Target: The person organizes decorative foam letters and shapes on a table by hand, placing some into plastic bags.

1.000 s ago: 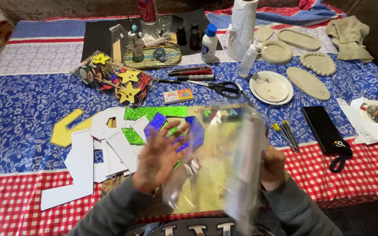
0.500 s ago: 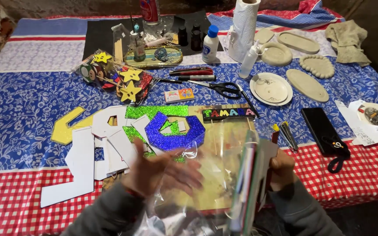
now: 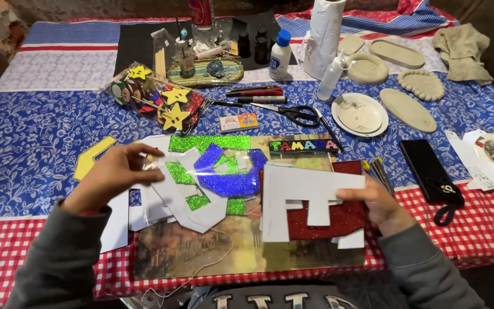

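While your left hand [image 3: 112, 174] pinches a clear bag [image 3: 161, 166] over the blue letter [image 3: 227, 174], your right hand [image 3: 375, 203] clamps white cutouts [image 3: 307, 194] on red sheets [image 3: 344, 220]; sorting looks barely begun

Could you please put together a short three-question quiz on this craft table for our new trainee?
1. True or false: the right hand holds a stack of white and red glitter cut-outs.
2. What does the left hand pinch: A clear plastic sleeve, B scissors, C glue bottle?
3. What colour is the glitter shape lying between the hands?

Key: 1 true; 2 A; 3 blue.
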